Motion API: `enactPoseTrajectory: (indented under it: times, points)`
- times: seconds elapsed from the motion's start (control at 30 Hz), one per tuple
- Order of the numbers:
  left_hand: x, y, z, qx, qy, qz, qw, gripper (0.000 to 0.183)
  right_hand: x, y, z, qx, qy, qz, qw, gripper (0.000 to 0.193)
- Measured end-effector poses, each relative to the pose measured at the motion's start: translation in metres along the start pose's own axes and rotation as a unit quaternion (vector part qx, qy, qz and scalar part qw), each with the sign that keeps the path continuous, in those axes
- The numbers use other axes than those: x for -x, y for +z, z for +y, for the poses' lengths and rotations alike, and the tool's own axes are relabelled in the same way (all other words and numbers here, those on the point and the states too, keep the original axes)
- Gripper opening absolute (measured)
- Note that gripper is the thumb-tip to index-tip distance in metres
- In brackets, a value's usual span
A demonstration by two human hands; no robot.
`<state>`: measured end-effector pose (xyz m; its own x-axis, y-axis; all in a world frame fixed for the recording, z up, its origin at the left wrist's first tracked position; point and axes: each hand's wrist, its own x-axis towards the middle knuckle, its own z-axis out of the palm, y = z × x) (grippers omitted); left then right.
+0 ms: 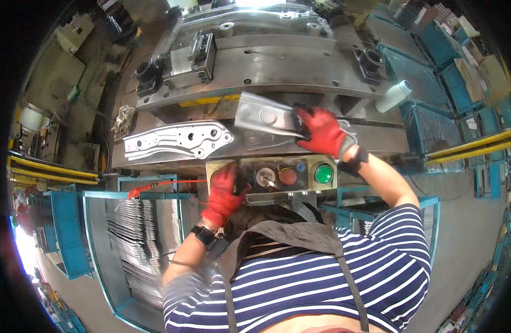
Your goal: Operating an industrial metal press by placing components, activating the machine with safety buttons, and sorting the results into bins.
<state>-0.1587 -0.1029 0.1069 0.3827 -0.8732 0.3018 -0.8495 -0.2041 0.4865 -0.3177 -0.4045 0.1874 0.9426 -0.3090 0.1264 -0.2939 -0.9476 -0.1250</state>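
Note:
My right hand [324, 131], in a red glove with dark fingertips, is closed on the right end of a stamped metal part [262, 115]. That part is tilted above the press bed's front ledge, its edges slightly blurred. My left hand [224, 194], also red-gloved, lies over the left end of a control box [249, 196]; its thumb stands apart from the fingers, and it holds nothing. Whatever sits beneath that palm is hidden. To the left, a longer stamped metal bracket [178, 140] with several holes lies flat on the ledge.
The control box carries a green button [324, 174] and a red button [287, 176]. Behind the ledge is a steel die [283, 69] with guide posts. A white bottle [393, 96] leans at its right. Many stacked metal parts [134, 244] fill a blue-framed bin [90, 244] at lower left.

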Motion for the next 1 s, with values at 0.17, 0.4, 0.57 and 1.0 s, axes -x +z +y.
enactPoseTrajectory:
  times: [0.17, 0.4, 0.57, 1.0]
  points:
    - [-0.094, -0.009, 0.072, 0.172, 0.107, -0.040, 0.978, 0.101, -0.020, -0.059, 0.031, -0.255, 0.085, 0.133, 0.954, 0.074]
    - [-0.174, 0.008, 0.178, 0.273, 0.137, -0.027, 0.952, 0.121, -0.089, -0.083, 0.121, -0.693, 0.149, 0.036, 0.705, 0.035]
    - [-0.221, 0.013, 0.210, 0.201, 0.052, -0.055, 0.977, 0.111, -0.126, -0.076, 0.169, -0.631, 0.012, 0.043, 0.775, 0.037]
    - [-0.239, 0.026, 0.149, 0.197, 0.113, -0.114, 0.967, 0.100, -0.112, -0.047, 0.171, -0.470, -0.019, 0.153, 0.869, 0.034]
